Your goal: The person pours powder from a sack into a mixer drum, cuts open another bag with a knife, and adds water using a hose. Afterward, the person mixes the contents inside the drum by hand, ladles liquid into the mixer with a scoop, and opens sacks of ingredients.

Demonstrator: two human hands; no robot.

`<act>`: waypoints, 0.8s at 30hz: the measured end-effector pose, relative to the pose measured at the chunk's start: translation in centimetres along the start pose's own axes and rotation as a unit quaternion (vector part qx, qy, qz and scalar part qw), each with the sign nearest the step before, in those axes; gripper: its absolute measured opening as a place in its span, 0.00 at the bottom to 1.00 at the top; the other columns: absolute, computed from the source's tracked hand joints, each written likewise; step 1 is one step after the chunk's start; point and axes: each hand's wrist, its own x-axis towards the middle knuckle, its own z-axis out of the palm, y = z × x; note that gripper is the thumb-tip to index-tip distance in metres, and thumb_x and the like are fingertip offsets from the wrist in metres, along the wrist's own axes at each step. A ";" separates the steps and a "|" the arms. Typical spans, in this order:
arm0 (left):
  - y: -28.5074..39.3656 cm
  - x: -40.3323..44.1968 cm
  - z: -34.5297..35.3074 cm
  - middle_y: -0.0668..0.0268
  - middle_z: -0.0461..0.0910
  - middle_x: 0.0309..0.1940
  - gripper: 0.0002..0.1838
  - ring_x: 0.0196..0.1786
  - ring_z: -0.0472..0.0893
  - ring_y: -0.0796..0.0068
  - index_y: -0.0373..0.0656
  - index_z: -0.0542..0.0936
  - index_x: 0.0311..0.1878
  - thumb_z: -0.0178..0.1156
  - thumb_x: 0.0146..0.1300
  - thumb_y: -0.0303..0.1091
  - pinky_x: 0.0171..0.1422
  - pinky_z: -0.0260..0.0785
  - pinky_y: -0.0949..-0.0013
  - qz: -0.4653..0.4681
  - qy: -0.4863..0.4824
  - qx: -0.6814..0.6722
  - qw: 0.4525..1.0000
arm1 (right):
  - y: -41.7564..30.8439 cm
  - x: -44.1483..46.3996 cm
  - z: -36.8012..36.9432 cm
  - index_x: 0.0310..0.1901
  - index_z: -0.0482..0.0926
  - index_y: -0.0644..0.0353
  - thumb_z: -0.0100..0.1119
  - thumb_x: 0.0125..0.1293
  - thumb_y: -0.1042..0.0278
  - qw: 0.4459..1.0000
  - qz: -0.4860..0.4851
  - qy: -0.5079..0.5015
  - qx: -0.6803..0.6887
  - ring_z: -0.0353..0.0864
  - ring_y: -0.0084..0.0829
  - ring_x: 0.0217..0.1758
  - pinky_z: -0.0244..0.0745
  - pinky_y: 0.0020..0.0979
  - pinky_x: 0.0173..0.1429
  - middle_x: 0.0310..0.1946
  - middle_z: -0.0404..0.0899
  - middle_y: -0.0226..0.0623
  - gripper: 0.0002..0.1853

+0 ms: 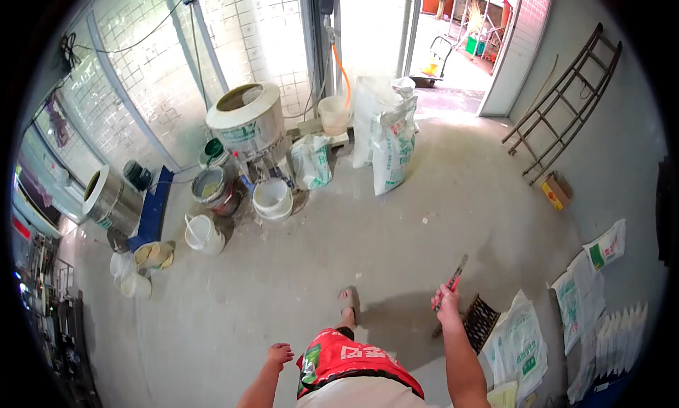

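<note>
My right hand [445, 303] is closed around a red-handled tool [458, 272] with a narrow dark blade or jaw pointing up and away; its exact kind is too small to tell. My left hand [281, 353] hangs beside the red apron [353, 357], away from any object, with its fingers curled; whether anything is inside is hidden. Below and right of my right hand stands a dark slatted stool or rack [481, 323]. White printed sacks [520, 344] lie to its right.
A drum-shaped machine [247, 118], white buckets [272, 199] and full white sacks [393, 146] stand near the glass wall. A ladder [566, 100] leans at the right, above a small yellow box [556, 191]. An open doorway [453, 89] is at the back.
</note>
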 end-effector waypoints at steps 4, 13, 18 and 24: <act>6.5 13.0 2.5 0.61 0.76 0.25 0.10 0.25 0.78 0.68 0.37 0.75 0.40 0.52 0.55 0.27 0.24 0.72 0.69 -0.078 0.017 0.038 0.996 | -2.2 4.6 0.5 0.32 0.64 0.52 0.50 0.61 0.72 0.992 0.052 0.113 -0.034 0.63 0.23 0.14 0.66 0.29 0.19 0.17 0.65 0.28 0.05; 44.4 22.1 29.0 0.63 0.76 0.27 0.13 0.28 0.78 0.72 0.37 0.75 0.43 0.54 0.57 0.32 0.30 0.73 0.70 0.190 -0.077 0.131 0.970 | -6.7 17.4 3.9 0.30 0.65 0.52 0.50 0.57 0.71 0.954 0.083 0.282 -0.058 0.64 0.26 0.11 0.62 0.31 0.13 0.17 0.65 0.28 0.04; 58.0 23.1 44.9 0.64 0.77 0.27 0.12 0.27 0.76 0.76 0.37 0.76 0.40 0.57 0.54 0.32 0.30 0.69 0.73 0.303 -0.137 0.084 0.939 | -9.9 30.7 9.9 0.29 0.64 0.51 0.49 0.56 0.72 0.975 0.073 0.205 -0.045 0.66 0.27 0.11 0.60 0.31 0.11 0.16 0.65 0.29 0.05; 66.7 27.0 57.8 0.62 0.77 0.35 0.18 0.38 0.77 0.71 0.38 0.74 0.44 0.63 0.50 0.33 0.42 0.69 0.68 0.442 -0.010 0.203 0.874 | -16.6 47.4 23.7 0.30 0.67 0.52 0.54 0.57 0.70 0.981 0.058 0.116 -0.147 0.65 0.25 0.11 0.63 0.28 0.14 0.15 0.65 0.27 0.05</act>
